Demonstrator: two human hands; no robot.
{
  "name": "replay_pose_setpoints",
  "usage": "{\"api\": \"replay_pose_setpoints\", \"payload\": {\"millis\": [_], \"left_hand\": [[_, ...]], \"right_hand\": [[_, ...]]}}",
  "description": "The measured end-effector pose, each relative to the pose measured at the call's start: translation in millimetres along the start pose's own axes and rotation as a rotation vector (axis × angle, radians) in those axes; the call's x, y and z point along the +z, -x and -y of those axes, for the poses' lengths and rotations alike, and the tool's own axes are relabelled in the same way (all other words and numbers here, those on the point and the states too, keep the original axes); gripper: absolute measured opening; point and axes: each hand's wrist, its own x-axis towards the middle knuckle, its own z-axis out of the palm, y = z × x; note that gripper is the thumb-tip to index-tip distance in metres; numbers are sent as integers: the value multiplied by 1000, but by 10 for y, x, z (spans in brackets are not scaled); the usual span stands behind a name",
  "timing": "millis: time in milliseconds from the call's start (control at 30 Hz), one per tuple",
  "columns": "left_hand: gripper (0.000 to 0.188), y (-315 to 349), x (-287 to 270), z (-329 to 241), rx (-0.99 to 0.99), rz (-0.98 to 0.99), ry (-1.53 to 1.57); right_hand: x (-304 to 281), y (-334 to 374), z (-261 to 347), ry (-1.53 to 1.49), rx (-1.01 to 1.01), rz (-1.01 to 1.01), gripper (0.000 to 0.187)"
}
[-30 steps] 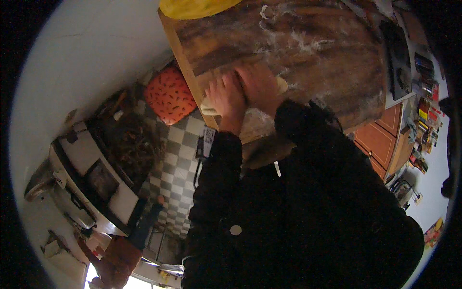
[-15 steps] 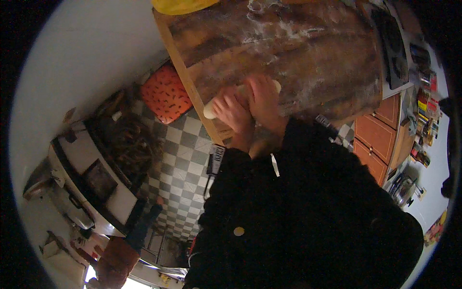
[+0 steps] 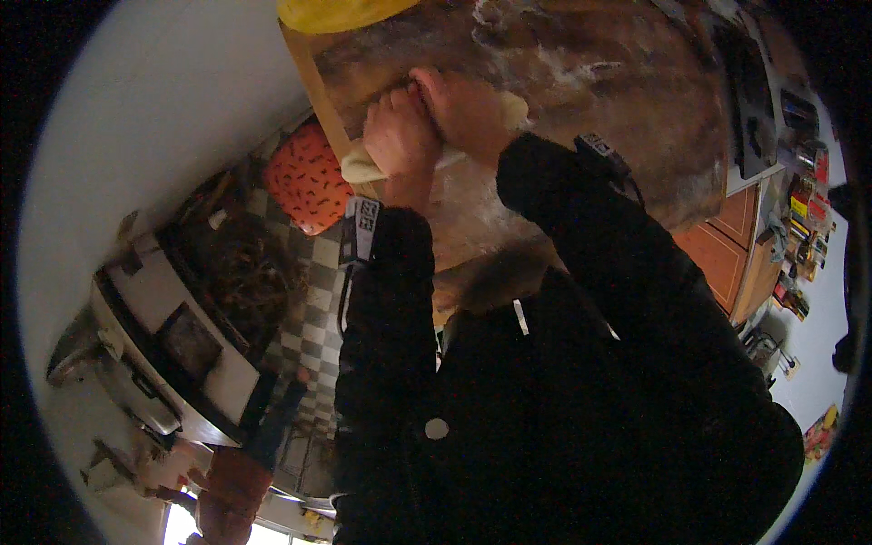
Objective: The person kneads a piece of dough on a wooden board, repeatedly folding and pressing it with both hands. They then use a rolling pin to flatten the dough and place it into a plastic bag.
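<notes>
A pale roll of dough (image 3: 363, 166) lies slantwise across the floury wooden board (image 3: 627, 127), its other end showing past my right hand. My left hand (image 3: 398, 133) is closed over the roll's left part, knuckles up. Right beside it, my right hand (image 3: 461, 107) is closed over the roll, the two hands touching. Both hands hide the middle of the roll, so whether a pin lies inside it I cannot tell. White flour (image 3: 581, 71) is streaked over the board beyond my hands.
A yellow round thing (image 3: 341, 13) sits at the board's far left corner. An orange patterned seat (image 3: 309, 178) stands left of the board. A dark stove top (image 3: 740, 100) is at the right. Another person (image 3: 232, 490) is at the lower left.
Both my hands have moved forward and left, away from my body, with the dough roll under them. Their fingers, flatter before, are now curled. My forearms reach farther out over the board.
</notes>
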Motion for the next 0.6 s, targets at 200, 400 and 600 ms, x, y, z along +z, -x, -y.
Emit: {"api": "replay_pose_setpoints", "payload": {"millis": [200,400,600], "left_hand": [[17,745,-51,-663,-102,131,-131],[10,1771,-66,-1270,-50,136,249],[8,1164,-2,-1173,-103,170,222]], "right_hand": [[-314,871,-226,-160,41,29,28],[-352,2106,-541,85,38,-127,29],[-477,1493,-608,86,24,69,38]]}}
